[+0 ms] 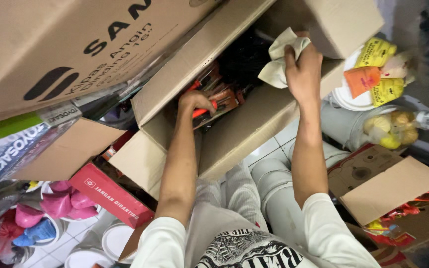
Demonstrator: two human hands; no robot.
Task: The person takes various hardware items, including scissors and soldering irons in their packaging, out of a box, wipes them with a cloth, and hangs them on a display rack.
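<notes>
A white shirt with a black printed picture point(251, 253) is seen closest, at the bottom, with two white sleeves beside it. From the sleeves two bare arms are stretched up into an open brown cardboard box point(239, 131).

The left hand point(194, 101) is curled shut around a tool with a red handle point(205, 109), which is lying on top of a heap of red and black tools point(224, 94) inside the box. The right hand point(303, 69) is closed around a crumpled pale cloth point(280, 58), which is held up at the far edge of the box, near a raised flap.

It looks as if the tool is only just being gripped and has not been lifted out yet. A firm hold would likely be needed, and a straight pull upward, because other tools are packed close around it and could be dragged along. The cloth is kept well apart from the tool for now.

Around the box, a big brown carton with dark letters point(65, 44) is leaned at the upper left. A long red carton point(110, 196) is lying below it. Pink plastic shapes point(68, 201) are piled at the lower left. Yellow and orange packets point(376, 69) are stacked on a white lid at the right, above a clear bag of yellow round things point(393, 129).
</notes>
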